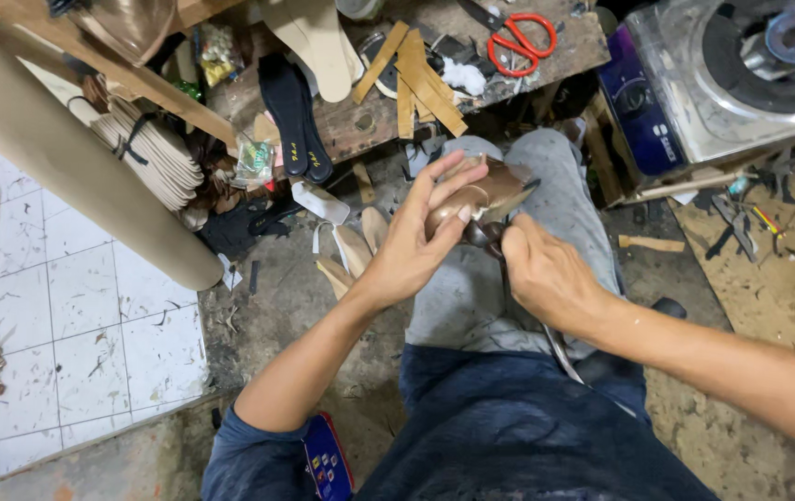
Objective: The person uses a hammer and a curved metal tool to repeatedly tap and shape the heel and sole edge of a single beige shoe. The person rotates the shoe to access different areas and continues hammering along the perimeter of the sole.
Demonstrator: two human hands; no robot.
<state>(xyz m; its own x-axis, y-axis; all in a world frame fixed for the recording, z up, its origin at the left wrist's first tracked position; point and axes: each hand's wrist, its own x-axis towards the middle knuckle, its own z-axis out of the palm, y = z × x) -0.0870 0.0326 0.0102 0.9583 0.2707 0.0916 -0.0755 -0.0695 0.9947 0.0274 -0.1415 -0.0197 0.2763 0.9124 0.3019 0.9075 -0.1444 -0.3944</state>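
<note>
At the far left lies a white tiled floor (pixel 72 315), with a thick tan roll (pixel 63 158) slanting across it from the upper left corner. Just right of the roll sits a bundled stack of pale insoles (pixel 151 153). Beyond that a worn wooden counter (pixel 369 116) runs along the top, carrying two black insoles (pixel 293 116), a cream insole (pixel 318 42), a loose fan of tan strips (pixel 420 79) and red-handled scissors (pixel 520 42). Scraps and small cut pieces litter the dirty ground below it.

In the middle, over the person's grey-clad knee (pixel 546 176), the left hand (pixel 416 246) curls around a brown, glossy shoe piece (pixel 485 197), thumb under it and fingers spread over its top. The right hand (pixel 546 274) is closed tightly just beside and below it, gripping a dark tool (pixel 490 239) that meets the underside of the shoe piece. The two hands sit close together, nearly touching.

To the right stands a silvery stove (pixel 741 83) with a blue front, and past it a flat brown board (pixel 769 278) strewn with small tools and offcuts. Open room is scant: the counter edge crowds the hands from above, the stove from the upper right, and the clearest free space is the tiled floor at the left.
</note>
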